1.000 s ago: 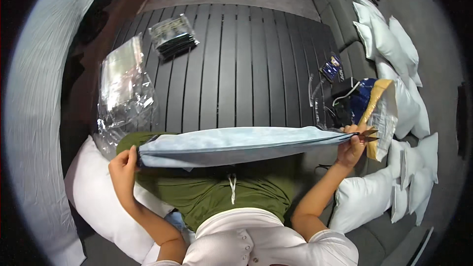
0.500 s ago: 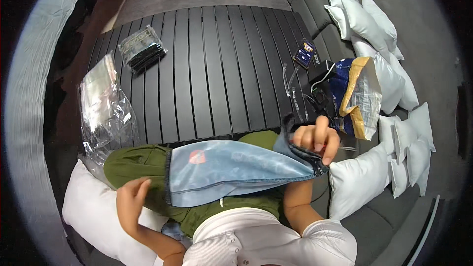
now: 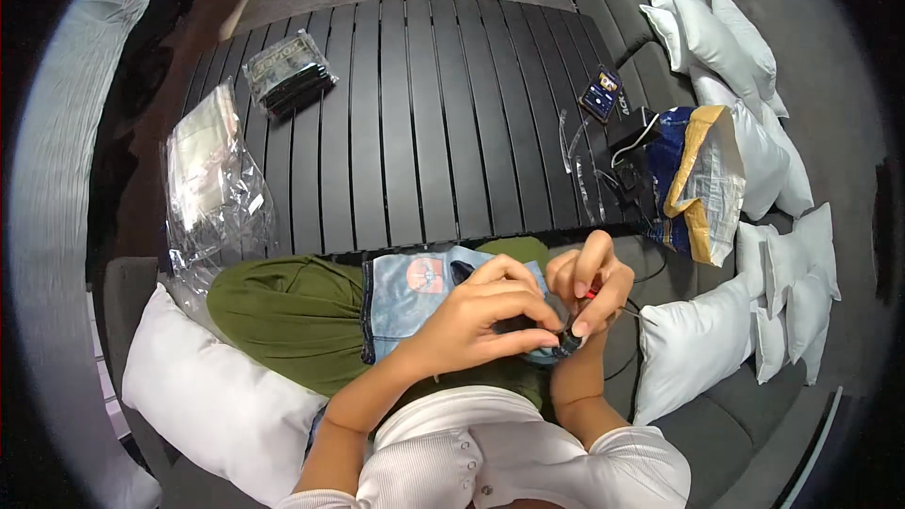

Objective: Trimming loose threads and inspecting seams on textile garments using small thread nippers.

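Observation:
A light blue, denim-look cloth piece (image 3: pixel 391 297) with dark stitched edges and a pinkish print lies across my lap on green trousers. Above its right end, my left hand (image 3: pixel 485 311) pinches the bunched dark edge (image 3: pixel 568 341) between thumb and fingertips. My right hand (image 3: pixel 594 283) is closed at that same edge, nearly touching the left. In its fingers sits a small tool with a red handle (image 3: pixel 591 293) and a thin metal end pointing right; its exact kind is unclear. My fingers hide much of the cloth's right end.
Beyond my knees stands a black slatted table (image 3: pixel 415 123) with a stack of bagged dark items (image 3: pixel 290 73), clear plastic bags (image 3: pixel 212 165) and a phone (image 3: pixel 601 94). A blue-and-yellow sack (image 3: pixel 698 184) stands at the right. White pillows (image 3: pixel 693 344) line the sofa.
My left hand has come from the cloth's left side to its right end and pinched the edge there. The cloth is now more gathered, its left edge shifted right.

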Motion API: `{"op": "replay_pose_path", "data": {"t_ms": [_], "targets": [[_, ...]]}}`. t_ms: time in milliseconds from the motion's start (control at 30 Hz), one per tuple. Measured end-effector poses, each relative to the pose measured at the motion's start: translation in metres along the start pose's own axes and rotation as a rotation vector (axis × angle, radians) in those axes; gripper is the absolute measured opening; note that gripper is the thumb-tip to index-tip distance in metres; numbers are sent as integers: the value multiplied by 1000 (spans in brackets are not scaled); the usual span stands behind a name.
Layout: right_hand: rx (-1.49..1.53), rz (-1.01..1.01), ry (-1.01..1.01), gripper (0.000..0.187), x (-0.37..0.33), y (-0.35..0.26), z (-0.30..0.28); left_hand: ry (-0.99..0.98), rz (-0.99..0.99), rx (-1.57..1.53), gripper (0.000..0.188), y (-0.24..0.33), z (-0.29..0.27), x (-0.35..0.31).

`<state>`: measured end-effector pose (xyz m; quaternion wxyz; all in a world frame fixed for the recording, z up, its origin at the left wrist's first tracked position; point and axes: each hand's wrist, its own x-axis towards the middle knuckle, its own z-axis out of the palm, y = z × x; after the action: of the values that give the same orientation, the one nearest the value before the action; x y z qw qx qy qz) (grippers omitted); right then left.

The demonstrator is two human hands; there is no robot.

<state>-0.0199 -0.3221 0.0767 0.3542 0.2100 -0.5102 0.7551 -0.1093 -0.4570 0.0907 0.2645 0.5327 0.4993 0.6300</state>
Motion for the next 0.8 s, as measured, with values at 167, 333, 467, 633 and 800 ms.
{"op": "replay_pose_path", "data": {"t_ms": [167,333,467,633,800], "targets": [[129,82,73,17,-8,4,-4,57,-207,-47,10,12,2,-4],[23,344,245,18,-11,9,1,239,-91,309,8,20,-3,-6],[23,443,282,15,-20,11,-2,371,109,596,11,12,-7,-4],[-41,594,359,11,-14,6,7,301,95,445,8,16,-10,-7],[-195,652,377,8,-21,17,13,324,-591,-421,6,11,-1,-28]]}}
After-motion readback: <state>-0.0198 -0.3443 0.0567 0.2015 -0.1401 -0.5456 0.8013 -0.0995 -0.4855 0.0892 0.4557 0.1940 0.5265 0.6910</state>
